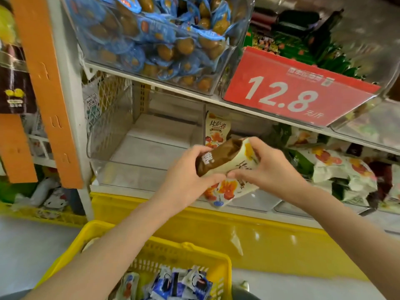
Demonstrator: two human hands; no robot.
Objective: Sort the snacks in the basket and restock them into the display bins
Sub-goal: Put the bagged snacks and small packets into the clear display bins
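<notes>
Shop shelf, lower row of clear display bins (pixel 129 167). Left hand (pixel 186 176) grips one brown packet (pixel 214 158); right hand (pixel 266 167) pinches one white packet (pixel 227 189), before the bins. One matching packet (pixel 216 131) stands inside; yellow basket (pixel 194 250) below.

So there's a brown packet (pixel 213 159) and a white packet (pixel 229 189) with orange and red print bunched together, brown one on top. The left hand (pixel 188 174) grips the brown end and the right hand (pixel 268 167) pinches the white one, right in front of the lower see-through bins (pixel 108 135). A second pizza-roll packet (pixel 216 131) stands upright in the bin just behind them, against its left wall. The yellow basket (pixel 194 250) sits low down with blue-and-white packets (pixel 179 284) piled inside.
</notes>
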